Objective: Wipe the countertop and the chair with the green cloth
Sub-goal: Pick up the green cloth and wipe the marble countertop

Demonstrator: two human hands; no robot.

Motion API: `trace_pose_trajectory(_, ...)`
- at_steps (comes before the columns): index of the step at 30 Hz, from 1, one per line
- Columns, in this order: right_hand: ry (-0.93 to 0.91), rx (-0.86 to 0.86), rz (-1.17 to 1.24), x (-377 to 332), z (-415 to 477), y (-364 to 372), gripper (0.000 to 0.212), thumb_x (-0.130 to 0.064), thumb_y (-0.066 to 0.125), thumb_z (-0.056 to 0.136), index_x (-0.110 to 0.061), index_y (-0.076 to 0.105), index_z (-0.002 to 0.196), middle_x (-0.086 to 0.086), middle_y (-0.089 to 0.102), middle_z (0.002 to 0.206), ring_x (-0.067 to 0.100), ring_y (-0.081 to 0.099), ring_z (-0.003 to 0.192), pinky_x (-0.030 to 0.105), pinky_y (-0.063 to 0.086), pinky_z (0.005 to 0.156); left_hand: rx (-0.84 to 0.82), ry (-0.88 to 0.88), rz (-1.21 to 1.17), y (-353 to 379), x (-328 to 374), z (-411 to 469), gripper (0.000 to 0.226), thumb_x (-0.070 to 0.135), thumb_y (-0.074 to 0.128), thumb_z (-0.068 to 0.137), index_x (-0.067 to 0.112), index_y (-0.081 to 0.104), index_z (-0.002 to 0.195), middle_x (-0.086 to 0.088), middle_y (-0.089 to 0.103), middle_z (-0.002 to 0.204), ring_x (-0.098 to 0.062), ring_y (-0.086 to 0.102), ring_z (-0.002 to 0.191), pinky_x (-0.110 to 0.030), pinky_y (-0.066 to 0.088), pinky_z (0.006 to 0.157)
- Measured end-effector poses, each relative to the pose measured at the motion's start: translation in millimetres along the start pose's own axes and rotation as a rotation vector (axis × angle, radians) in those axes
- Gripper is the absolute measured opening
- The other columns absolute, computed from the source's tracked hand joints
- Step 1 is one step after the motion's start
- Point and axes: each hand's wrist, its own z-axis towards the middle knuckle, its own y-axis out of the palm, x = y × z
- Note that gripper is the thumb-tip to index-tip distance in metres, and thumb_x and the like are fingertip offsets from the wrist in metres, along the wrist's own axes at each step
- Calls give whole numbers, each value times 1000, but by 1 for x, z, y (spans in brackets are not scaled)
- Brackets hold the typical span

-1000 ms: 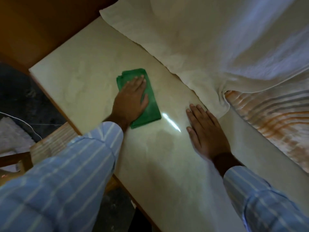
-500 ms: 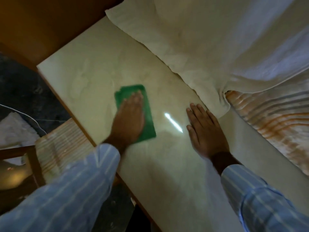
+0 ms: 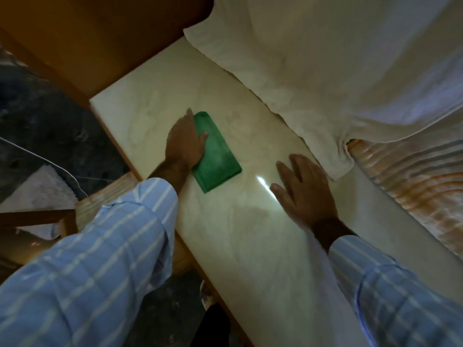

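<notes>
A folded green cloth (image 3: 218, 159) lies flat on the pale marble countertop (image 3: 250, 246). My left hand (image 3: 185, 144) presses on the cloth's left side, fingers flat and pointing away from me. My right hand (image 3: 303, 189) rests palm down on the bare countertop to the right of the cloth, fingers spread, holding nothing. A wooden chair (image 3: 45, 219) with a striped woven seat (image 3: 100, 204) stands to the left, below the counter's edge, partly hidden by my left sleeve.
A large white sheet (image 3: 325, 71) drapes over the counter's far side, close to my right hand. An orange striped fabric (image 3: 413, 186) lies at the right. A brown wooden panel (image 3: 100, 38) bounds the far left. Dark floor and a white mat (image 3: 37, 191) lie below.
My left hand has slid the green cloth back and forth across the countertop, and now sits on its left edge rather than its middle. My right hand has stayed planted.
</notes>
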Motion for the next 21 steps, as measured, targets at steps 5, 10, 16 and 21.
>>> trace_pose_trajectory(5,52,-21,293,-71,39,11,59,-60,44,102,-23,59,146,9,48,160,30,37,152,49,31,125,-108,-122,38,-13,-6,20,75,52,65,89,3,45,143,-24,50,143,-41,47,131,-44,41,107)
trace_pose_trajectory(10,210,-19,414,-117,63,10,45,-50,73,81,-14,71,107,7,63,118,29,54,115,41,45,99,-104,-107,-26,-25,-22,-9,57,45,66,91,-1,58,124,-25,60,128,-40,54,121,-39,40,98)
trace_pose_trajectory(16,313,-124,620,-151,75,8,31,-44,74,72,-15,73,84,3,70,83,24,63,82,34,49,76,0,-357,-648,-33,-75,-89,36,34,75,84,8,62,105,-9,71,101,-25,68,91,-37,56,81)
trace_pose_trajectory(21,242,-132,872,-224,69,15,16,-18,77,89,-18,62,95,-6,65,81,-2,58,68,23,49,66,160,-549,-1122,-46,-133,-171,28,16,76,89,17,62,113,6,72,98,-11,71,85,-15,55,71)
